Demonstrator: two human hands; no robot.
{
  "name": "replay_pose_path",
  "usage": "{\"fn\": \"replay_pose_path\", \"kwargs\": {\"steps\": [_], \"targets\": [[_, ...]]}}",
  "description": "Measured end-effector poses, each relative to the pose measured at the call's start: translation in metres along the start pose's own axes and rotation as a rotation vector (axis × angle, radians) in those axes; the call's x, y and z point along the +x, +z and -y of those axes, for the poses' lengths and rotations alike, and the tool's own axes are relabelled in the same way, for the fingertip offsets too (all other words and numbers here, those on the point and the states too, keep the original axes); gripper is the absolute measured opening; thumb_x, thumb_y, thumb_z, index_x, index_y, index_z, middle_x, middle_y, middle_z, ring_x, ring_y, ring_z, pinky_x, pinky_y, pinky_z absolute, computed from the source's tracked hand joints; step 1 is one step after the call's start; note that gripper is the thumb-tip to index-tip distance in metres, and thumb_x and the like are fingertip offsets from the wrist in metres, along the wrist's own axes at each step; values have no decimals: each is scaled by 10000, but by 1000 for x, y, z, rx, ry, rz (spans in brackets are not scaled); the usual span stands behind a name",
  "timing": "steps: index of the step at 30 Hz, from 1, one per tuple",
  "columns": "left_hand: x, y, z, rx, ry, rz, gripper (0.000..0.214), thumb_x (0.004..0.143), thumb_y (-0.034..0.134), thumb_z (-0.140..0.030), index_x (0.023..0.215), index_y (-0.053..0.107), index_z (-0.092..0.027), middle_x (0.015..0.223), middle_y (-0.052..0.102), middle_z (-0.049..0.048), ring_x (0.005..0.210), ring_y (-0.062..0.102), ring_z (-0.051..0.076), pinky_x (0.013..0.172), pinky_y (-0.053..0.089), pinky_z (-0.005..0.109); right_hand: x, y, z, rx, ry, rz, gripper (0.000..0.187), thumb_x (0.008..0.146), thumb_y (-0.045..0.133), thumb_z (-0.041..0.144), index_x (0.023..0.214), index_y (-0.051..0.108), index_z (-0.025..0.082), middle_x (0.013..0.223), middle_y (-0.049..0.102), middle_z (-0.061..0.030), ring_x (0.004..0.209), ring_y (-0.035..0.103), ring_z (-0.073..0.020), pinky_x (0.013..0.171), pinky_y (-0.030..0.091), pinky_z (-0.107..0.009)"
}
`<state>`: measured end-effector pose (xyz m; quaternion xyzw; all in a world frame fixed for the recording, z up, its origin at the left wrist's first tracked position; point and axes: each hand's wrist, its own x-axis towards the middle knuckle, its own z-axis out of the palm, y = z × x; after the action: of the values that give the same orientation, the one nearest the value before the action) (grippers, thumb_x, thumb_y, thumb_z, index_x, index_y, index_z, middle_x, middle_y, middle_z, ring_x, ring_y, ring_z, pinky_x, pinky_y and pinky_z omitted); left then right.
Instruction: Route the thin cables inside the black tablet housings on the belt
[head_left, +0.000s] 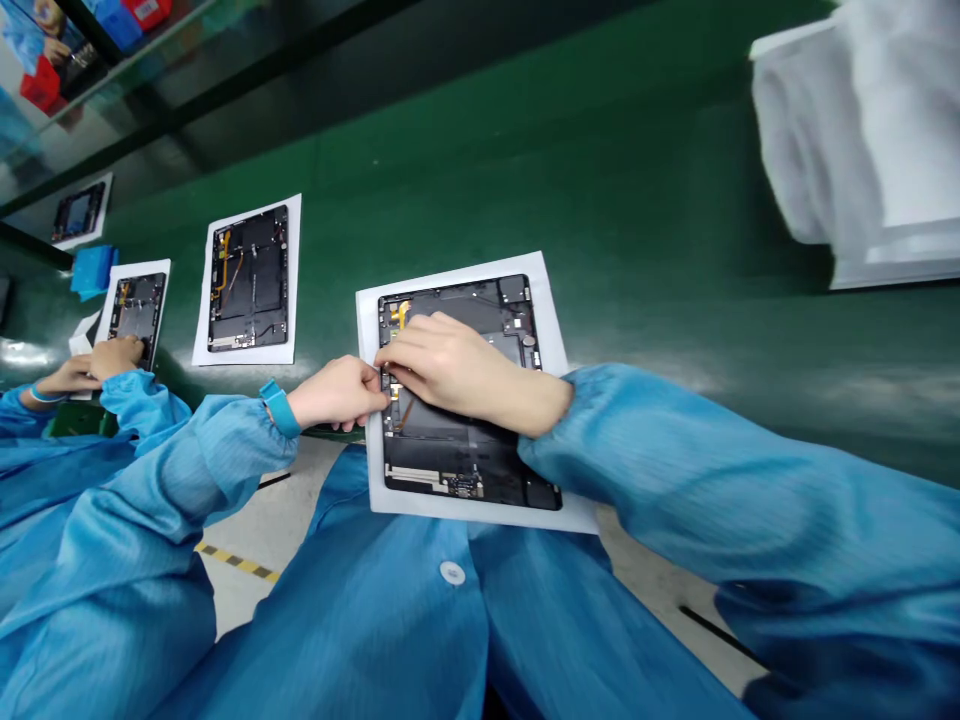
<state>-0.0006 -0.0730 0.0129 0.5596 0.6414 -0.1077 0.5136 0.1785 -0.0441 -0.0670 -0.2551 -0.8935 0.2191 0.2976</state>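
Observation:
In front of me an opened tablet [450, 455] lies on a white foam sheet [480, 515], its black inside facing up. An orange flex cable [404, 312] shows near its upper left corner. My right hand [450, 365] reaches across the tablet, fingers bent together at its left edge. From the left, my left hand [345, 392] meets it there, with thumb and fingers pinched at the same edge. Whatever the fingertips pinch is too small or hidden to make out. A blue band circles my left wrist.
Another opened tablet [259, 270] on a white sheet lies to the left. Further left, a co-worker's hands [97, 370] are at a similar tablet [139, 305], near a blue block [94, 270]. White foam sheets [862, 150] are stacked at the far right of the green table [637, 200].

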Motion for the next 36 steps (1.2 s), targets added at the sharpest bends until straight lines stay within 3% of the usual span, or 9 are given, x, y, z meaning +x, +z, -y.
{"fn": "replay_pose_path", "kwargs": {"steps": [4,8,19,24,30,36], "targets": [[2,-7,1,-83,-1,69,329,888,586,-102,581,493,-181,449,550,-50,323,462,60,333,335,164,8,4,-7,80,38,17,213,959,536,156,1000,740,202,976,753,-88,925,627,-235,859,443,-373],[7,-14,0,-164,24,20,315,922,585,-111,622,511,-174,459,538,-59,327,458,51,327,318,158,10,6,-9,108,54,19,219,956,530,154,992,743,193,980,751,-91,938,630,-238,871,444,-376],[12,-22,-4,-224,11,85,299,881,580,-46,612,521,-165,449,558,-49,327,456,47,338,325,160,9,8,-10,153,78,12,221,985,521,201,990,741,181,981,741,-106,954,602,-251,871,428,-391],[13,-19,-5,-249,-14,22,312,832,607,-34,567,510,-167,415,512,-60,316,413,41,334,285,165,13,4,-12,153,72,15,206,956,545,180,968,751,193,964,752,-97,940,620,-242,886,450,-384],[17,-24,-4,-213,-23,-10,331,833,679,-98,536,543,-151,442,551,-31,331,428,43,339,279,176,33,-9,-26,219,119,115,197,844,608,113,909,780,182,878,771,-63,777,655,-187,769,470,-310],[23,-32,-1,-247,-2,-13,330,799,754,-129,518,579,-134,439,555,-25,338,428,36,346,283,179,32,-11,-27,251,185,54,188,814,622,116,900,782,166,862,775,-60,744,658,-169,728,450,-283]]}}
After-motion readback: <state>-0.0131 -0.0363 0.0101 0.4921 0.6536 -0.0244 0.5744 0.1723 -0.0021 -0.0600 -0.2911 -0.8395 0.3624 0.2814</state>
